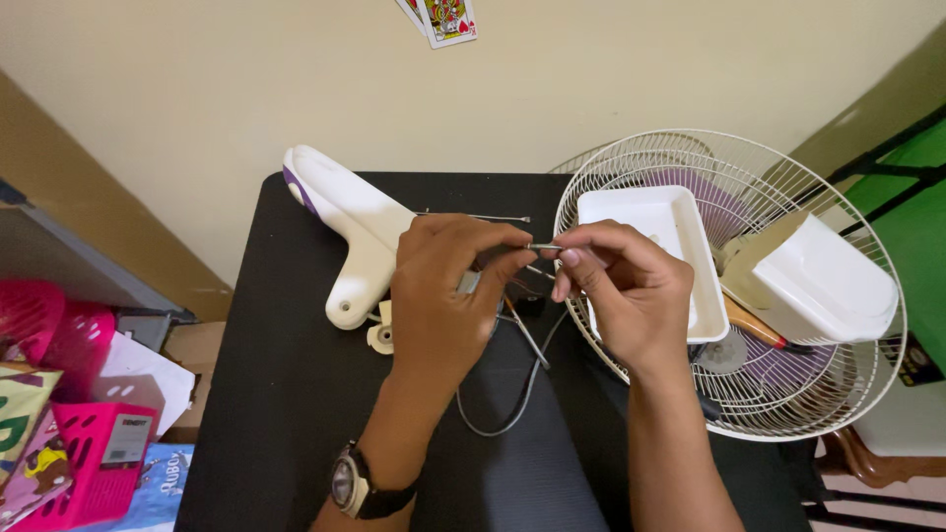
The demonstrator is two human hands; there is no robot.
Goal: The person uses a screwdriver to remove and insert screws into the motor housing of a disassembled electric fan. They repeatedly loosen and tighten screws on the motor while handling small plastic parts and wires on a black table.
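Fingertips of left hand [448, 286] and right hand [621, 286] pinch thin metal pin [545, 246] between them.

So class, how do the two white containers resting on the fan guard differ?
The white tray lies flat and open, showing its shallow empty inside; the white box sits tilted with its inside hidden. The tray is partly covered by the right hand; the box stands clear of both hands. Both are white, roughly rectangular, and rest on the fan guard.
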